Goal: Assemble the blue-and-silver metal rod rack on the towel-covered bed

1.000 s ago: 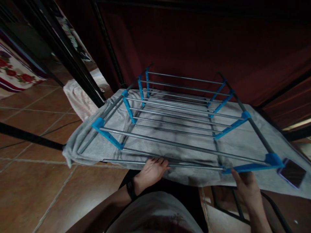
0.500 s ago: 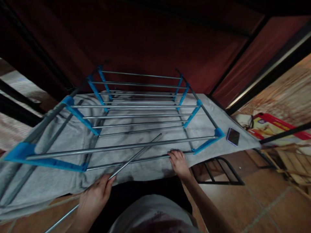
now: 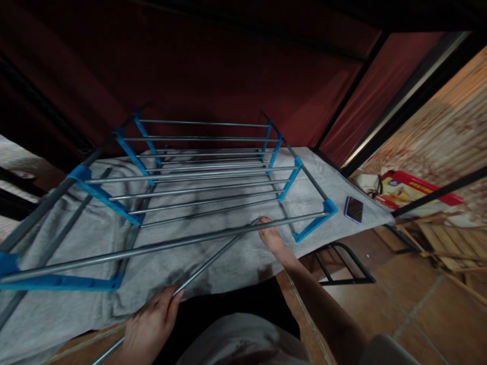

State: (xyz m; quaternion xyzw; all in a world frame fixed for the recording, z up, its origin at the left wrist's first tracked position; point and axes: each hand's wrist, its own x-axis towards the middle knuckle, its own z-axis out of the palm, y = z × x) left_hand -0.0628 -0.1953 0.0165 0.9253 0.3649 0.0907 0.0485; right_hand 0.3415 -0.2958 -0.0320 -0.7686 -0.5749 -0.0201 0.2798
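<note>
Head camera: A person's left hand (image 3: pixel 152 322) wraps its grip snugly around a slender silver metal rod (image 3: pixel 211 261), which slants over a plush grey blanket (image 3: pixel 167 271) toward a rack of grey metal tubes and blue plastic brackets (image 3: pixel 190 241). The right hand (image 3: pixel 271 234) curls at the rod's far end, its hold unclear. A purple-edged, dark-screened phone (image 3: pixel 353 209) lies right of the rack.
</note>
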